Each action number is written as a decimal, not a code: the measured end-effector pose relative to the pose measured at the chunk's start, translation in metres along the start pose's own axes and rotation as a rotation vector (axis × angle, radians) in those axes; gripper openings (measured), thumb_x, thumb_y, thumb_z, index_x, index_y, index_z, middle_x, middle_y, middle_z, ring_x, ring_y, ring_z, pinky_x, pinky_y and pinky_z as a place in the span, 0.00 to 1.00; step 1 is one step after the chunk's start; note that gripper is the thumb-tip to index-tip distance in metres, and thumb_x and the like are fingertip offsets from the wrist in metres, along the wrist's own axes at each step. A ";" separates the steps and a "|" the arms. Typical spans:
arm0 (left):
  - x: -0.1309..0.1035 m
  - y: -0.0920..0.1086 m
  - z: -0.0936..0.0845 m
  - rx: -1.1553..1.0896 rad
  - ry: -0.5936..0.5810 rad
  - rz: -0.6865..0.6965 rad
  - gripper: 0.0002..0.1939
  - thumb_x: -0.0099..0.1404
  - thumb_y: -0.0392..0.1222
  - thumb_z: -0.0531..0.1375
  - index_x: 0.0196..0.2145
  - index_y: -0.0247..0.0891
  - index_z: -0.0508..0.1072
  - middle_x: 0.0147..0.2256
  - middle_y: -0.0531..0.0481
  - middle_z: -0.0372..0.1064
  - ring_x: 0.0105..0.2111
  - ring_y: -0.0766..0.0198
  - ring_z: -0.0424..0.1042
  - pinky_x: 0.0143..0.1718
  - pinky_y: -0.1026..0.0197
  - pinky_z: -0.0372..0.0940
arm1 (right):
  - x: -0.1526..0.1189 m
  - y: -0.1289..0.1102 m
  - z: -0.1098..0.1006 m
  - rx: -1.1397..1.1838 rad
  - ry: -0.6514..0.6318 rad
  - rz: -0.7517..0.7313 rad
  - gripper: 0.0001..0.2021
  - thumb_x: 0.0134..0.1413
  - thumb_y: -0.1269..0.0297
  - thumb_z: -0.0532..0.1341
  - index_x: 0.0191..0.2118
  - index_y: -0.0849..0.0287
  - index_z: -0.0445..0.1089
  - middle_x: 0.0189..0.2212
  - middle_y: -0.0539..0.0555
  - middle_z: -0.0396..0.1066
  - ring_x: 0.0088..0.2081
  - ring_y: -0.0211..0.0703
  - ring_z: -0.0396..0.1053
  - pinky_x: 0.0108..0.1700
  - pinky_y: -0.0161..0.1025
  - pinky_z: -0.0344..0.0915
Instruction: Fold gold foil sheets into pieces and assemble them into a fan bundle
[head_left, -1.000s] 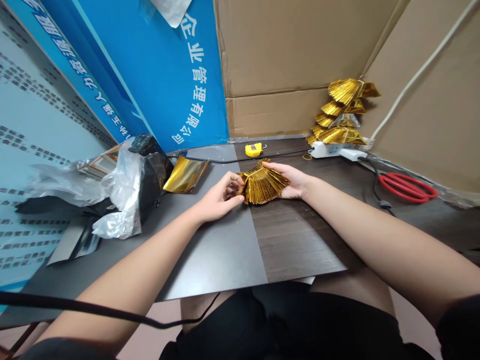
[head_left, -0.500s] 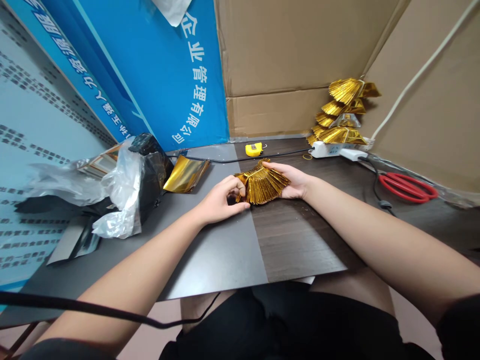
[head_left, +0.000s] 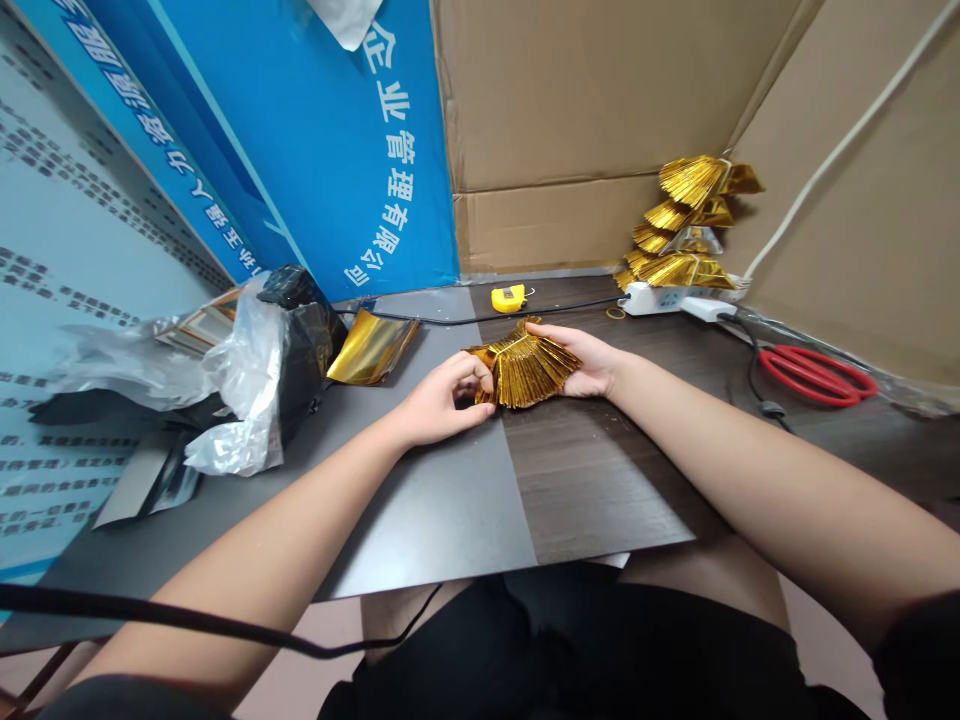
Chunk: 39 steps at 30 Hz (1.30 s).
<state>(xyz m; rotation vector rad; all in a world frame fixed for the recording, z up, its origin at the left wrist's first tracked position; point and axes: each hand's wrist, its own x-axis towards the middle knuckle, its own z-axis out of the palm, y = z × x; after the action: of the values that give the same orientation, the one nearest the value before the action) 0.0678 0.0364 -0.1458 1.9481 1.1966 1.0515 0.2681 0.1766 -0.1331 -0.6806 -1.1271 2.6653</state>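
Note:
A bundle of gold foil paper [head_left: 534, 370], pleated and fanned out with a band around its narrower upper part, is held just above the middle of the table. My right hand [head_left: 589, 362] grips its right side, thumb on top and the other fingers hidden beneath. At the left edge, my left hand [head_left: 456, 393] pinches the outermost folds between curled fingers and thumb. Flat gold foil sheets [head_left: 373, 348] lie in a small stack to the left of the bundle. Several similar fanned gold bundles [head_left: 686, 215] are piled up at the back right.
A yellow tape measure [head_left: 508, 298] lies at the back, near a black cable. A white power strip [head_left: 654, 298] and a red coiled cable [head_left: 817, 376] are on the right. Plastic bags [head_left: 251, 370] crowd the left. Cardboard [head_left: 555, 110] and a blue panel [head_left: 315, 150] stand behind.
The thumb of my left hand has closed slightly toward the bundle's left edge. My right hand and the bundle have hardly moved.

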 end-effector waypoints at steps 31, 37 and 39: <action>0.001 0.014 0.000 0.362 0.068 0.153 0.06 0.66 0.40 0.60 0.33 0.36 0.67 0.36 0.50 0.64 0.37 0.65 0.64 0.41 0.63 0.61 | 0.001 0.000 -0.002 -0.009 -0.001 -0.006 0.21 0.74 0.57 0.46 0.52 0.67 0.69 0.37 0.62 0.79 0.37 0.47 0.79 0.44 0.47 0.77; 0.001 0.012 0.000 0.353 0.068 0.149 0.03 0.64 0.35 0.58 0.34 0.37 0.64 0.36 0.50 0.63 0.36 0.66 0.63 0.39 0.63 0.60 | 0.000 -0.001 -0.001 -0.009 0.015 -0.004 0.20 0.74 0.57 0.46 0.51 0.67 0.69 0.36 0.62 0.79 0.35 0.46 0.79 0.43 0.46 0.77; 0.001 0.010 0.001 0.341 0.070 0.143 0.04 0.63 0.35 0.58 0.35 0.37 0.64 0.36 0.50 0.62 0.35 0.66 0.63 0.39 0.63 0.61 | -0.001 -0.001 -0.001 -0.008 0.016 -0.005 0.20 0.74 0.58 0.46 0.51 0.67 0.69 0.36 0.61 0.79 0.35 0.46 0.79 0.42 0.46 0.77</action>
<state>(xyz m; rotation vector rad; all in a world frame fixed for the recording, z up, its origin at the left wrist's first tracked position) 0.0730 0.0329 -0.1373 2.3027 1.3641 1.0483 0.2690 0.1775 -0.1326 -0.6982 -1.1340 2.6475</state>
